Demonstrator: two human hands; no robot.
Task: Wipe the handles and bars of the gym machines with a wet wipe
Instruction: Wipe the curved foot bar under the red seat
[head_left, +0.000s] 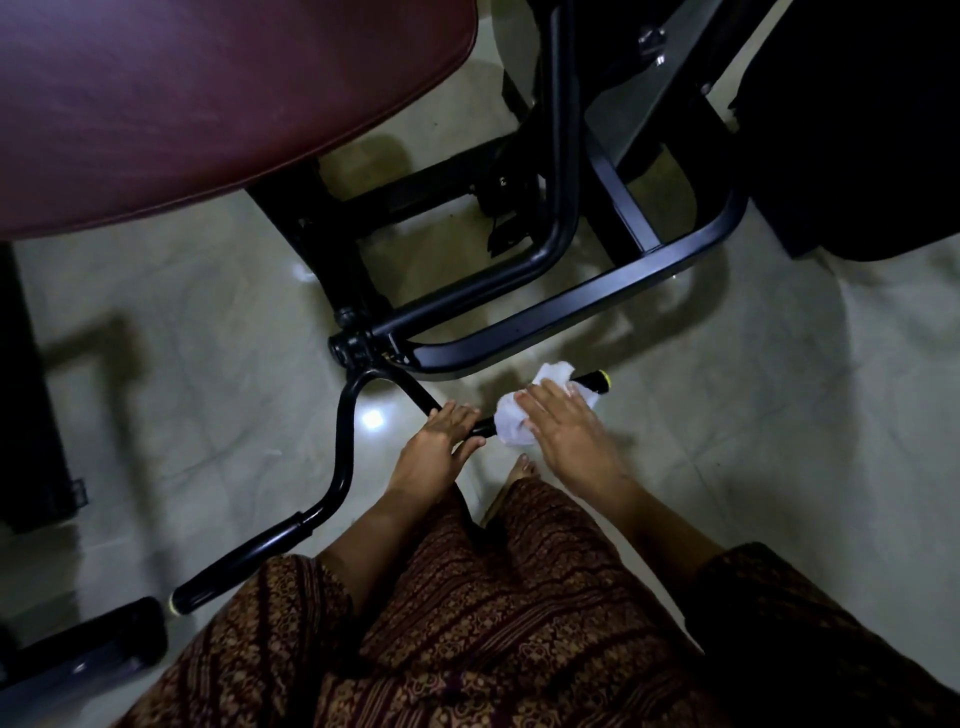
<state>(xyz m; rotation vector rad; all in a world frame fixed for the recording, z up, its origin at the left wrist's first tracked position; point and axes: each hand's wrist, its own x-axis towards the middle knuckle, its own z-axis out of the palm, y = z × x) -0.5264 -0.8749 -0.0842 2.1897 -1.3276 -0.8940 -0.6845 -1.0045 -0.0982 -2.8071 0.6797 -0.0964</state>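
A black bent handlebar (343, 447) hangs from a pivot on the gym machine's frame. Its right grip (592, 383) ends in a yellow-ringed cap, and its left grip (234, 564) lies low at the left. My left hand (441, 441) grips the bar just left of the wipe. A crumpled white wet wipe (514, 418) is wrapped over the right grip. My right hand (563, 423) lies over the wipe with fingers nearly straight, pressing it onto the grip.
A maroon padded seat (208, 104) overhangs the upper left. Black frame tubes (571, 306) curve behind the handlebar. A dark pad (857, 130) stands at the upper right. The floor is pale glossy tile (779, 415). My foot (522, 467) shows below the hands.
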